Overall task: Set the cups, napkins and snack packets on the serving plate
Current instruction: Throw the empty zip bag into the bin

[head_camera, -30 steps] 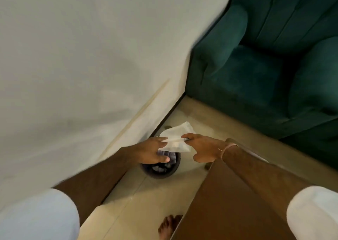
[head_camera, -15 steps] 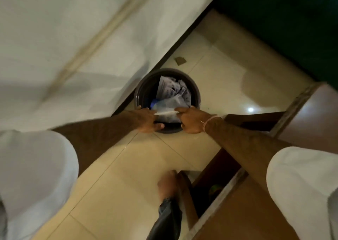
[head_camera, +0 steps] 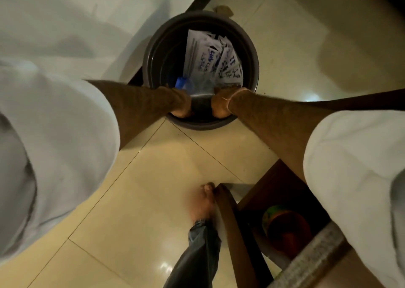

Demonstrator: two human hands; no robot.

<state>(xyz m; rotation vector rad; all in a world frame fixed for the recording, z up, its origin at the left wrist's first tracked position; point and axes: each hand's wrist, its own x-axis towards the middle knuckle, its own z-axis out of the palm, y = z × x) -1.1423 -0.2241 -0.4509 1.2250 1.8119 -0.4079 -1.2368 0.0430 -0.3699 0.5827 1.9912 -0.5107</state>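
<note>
A dark round waste bin (head_camera: 153,53) stands on the tiled floor against the white wall. Crumpled white papers with blue writing (head_camera: 214,62) and a blue scrap (head_camera: 180,82) lie inside it. My left hand (head_camera: 180,103) and my right hand (head_camera: 220,105) reach down into the bin's near side, fingers curled. A thin translucent wrapper (head_camera: 201,89) is stretched between them, with one end pinched in each hand. My fingertips are hidden below the rim. No cups, napkins, snack packets or serving plate are in view.
A brown wooden table (head_camera: 285,178) fills the lower right, with an orange and green object (head_camera: 285,222) on its lower shelf. My bare foot (head_camera: 203,202) stands beside the table leg. A small scrap (head_camera: 223,9) lies on the floor behind the bin.
My view has tipped down from the green sofa to straight over the bin. Both hands have lowered the wrapper from above the bin to inside its rim.
</note>
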